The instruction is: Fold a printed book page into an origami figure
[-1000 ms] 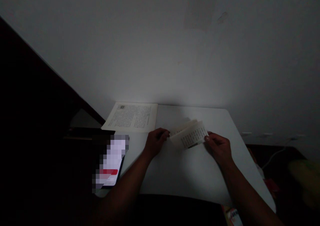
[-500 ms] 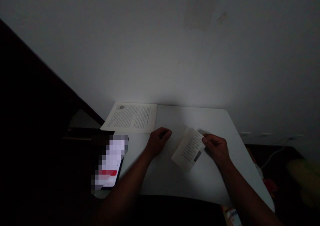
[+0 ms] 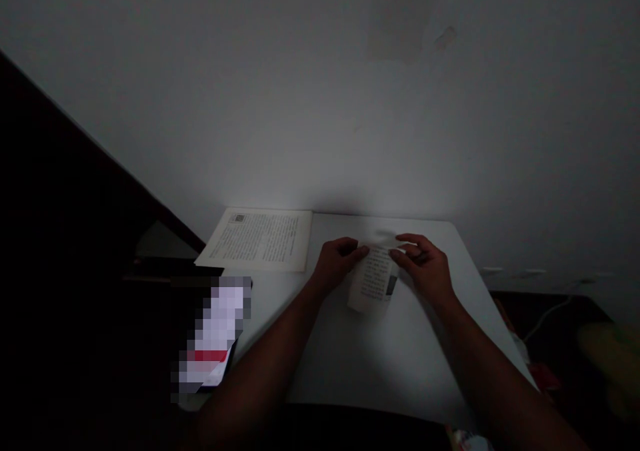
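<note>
A small folded printed paper (image 3: 373, 281) hangs above the white table (image 3: 380, 358), its long side pointing towards me. My left hand (image 3: 336, 263) pinches its top left corner with curled fingers. My right hand (image 3: 425, 264) grips the top right edge, fingers closed over the sheet. Both hands sit close together near the middle of the table. The room is dim.
A larger printed sheet (image 3: 260, 238) lies flat at the table's back left corner. A lit phone screen (image 3: 213, 334) rests at the left on a dark surface. A white wall (image 3: 320, 91) rises right behind the table. A cable (image 3: 547, 311) runs along the floor at right.
The folded paper went from both hands to my right hand alone, swung down and turned. Now my left hand has taken hold again and both hands have moved further back.
</note>
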Available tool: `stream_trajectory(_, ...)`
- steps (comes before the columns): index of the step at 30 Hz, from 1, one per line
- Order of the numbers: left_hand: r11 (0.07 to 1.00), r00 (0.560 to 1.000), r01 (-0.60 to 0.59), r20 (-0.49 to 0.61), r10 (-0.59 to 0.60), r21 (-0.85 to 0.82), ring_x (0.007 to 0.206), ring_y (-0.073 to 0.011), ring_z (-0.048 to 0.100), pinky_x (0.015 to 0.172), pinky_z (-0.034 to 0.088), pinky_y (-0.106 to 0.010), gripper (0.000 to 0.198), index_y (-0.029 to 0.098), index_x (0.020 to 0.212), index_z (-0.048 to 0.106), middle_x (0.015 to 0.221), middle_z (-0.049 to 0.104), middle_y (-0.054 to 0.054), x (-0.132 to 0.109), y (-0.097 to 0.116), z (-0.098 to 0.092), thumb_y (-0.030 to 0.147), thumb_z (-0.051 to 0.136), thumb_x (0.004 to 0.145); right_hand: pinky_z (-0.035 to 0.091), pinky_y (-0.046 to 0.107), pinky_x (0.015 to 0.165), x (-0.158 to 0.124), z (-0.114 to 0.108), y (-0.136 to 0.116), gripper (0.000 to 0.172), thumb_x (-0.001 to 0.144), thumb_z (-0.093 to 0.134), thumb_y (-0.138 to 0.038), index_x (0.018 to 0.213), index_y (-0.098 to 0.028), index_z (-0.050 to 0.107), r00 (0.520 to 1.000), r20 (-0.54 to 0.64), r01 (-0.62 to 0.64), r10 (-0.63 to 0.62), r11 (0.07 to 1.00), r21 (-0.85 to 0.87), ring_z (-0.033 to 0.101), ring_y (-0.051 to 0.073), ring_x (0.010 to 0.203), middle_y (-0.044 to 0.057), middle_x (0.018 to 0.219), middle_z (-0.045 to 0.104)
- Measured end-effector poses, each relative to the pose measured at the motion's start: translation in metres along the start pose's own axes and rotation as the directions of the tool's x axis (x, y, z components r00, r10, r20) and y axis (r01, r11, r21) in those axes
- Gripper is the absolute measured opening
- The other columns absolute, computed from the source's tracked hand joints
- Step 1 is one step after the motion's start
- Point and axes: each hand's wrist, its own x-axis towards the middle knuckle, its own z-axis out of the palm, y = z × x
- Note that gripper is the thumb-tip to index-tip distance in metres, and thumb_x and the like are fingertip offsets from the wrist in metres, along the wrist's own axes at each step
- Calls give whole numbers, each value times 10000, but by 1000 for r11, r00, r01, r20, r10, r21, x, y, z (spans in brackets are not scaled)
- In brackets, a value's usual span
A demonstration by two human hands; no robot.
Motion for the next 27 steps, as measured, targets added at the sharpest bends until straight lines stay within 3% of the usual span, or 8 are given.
stream_trajectory(2, 1000, 998, -20, -52, 19, -24, 527, -91, 502, 491, 396, -217, 300, 136, 719, 631, 610, 580, 17, 5, -3, 2, 431, 677, 697, 481, 274, 597, 7, 5, 5, 366, 696, 732, -361, 1023, -221, 650, 997, 31, -73, 70, 987, 140, 612, 145, 605, -22, 645, 662)
stream_trajectory(4, 999, 995, -29, -91, 26, -36, 592, -117, 554, 542, 445, -238, 291, 141, 744, 640, 662, 621, -1, 8, -7, 2, 427, 667, 705, 502, 308, 661, 10, 10, 13, 305, 717, 711, -374, 968, -204, 679, 989, 91, -139, 119, 955, 261, 645, 171, 678, 9, 729, 699)
stream_trajectory(8, 998, 992, -18, -129, 10, -59, 651, -146, 600, 625, 494, -278, 281, 137, 740, 644, 689, 652, -15, 8, -14, 0, 411, 683, 690, 519, 360, 713, 6, 16, 27, 244, 715, 717, -367, 887, -193, 704, 976, 135, -206, 169, 915, 348, 667, 209, 733, 45, 835, 729)
stream_trajectory(12, 995, 992, -5, -126, -7, -97, 611, -138, 598, 597, 492, -265, 272, 132, 708, 642, 653, 646, -6, 8, -17, -4, 394, 706, 671, 523, 366, 725, 2, 19, 31, 178, 722, 719, -329, 844, -201, 706, 969, 170, -233, 178, 882, 409, 666, 206, 746, 46, 873, 730)
stream_trajectory(17, 993, 992, 14, -122, -29, -119, 633, -145, 622, 618, 505, -271, 256, 130, 739, 667, 691, 675, -22, 10, -19, -6, 369, 723, 663, 520, 393, 770, 2, 16, 32, 181, 712, 729, -291, 864, -196, 707, 968, 150, -246, 202, 881, 404, 658, 207, 759, 53, 870, 725)
stream_trajectory(27, 994, 980, 56, -183, -72, -94, 583, -137, 614, 572, 509, -260, 269, 136, 737, 693, 654, 686, -30, 10, -17, -3, 371, 745, 616, 524, 367, 681, 0, 10, 36, 133, 746, 697, -295, 850, -214, 711, 973, 87, -231, 214, 899, 373, 647, 194, 699, 35, 795, 718)
